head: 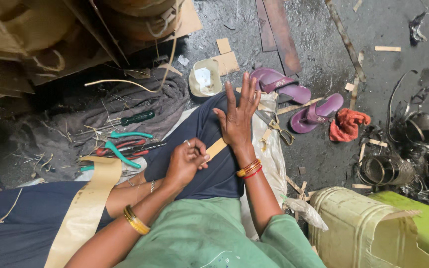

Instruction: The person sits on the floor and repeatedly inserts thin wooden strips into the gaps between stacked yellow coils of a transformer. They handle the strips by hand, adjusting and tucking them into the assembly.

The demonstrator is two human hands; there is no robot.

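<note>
Tan cardboard strip (pixel 215 148), short and flat, lies across the dark blue cloth over my knee, and I have it between both hands. My left hand (pixel 186 162) pinches its near end, fingers curled tight around it. My right hand (pixel 238 118) presses flat on the far end, fingers spread wide and gripping nothing.

I count two purple sandals (pixel 294 97) on the dark floor (pixel 323 59) beyond my right hand, with one crumpled orange rag (pixel 347 124) just beside them. One pair of metal scissors (pixel 276 126) rests on the white sack under my leg, near the right wrist. To my left, on a grey cloth, I see two teal-handled pliers (pixel 120 146) and one green-handled screwdriver (pixel 136 118). One wide tan paper band (pixel 88 208) drapes over my left thigh. One pale yellow plastic can (pixel 358 228) stands at lower right, and coiled metal bands (pixel 398 164) pile up behind it. Cardboard scraps litter the floor.
</note>
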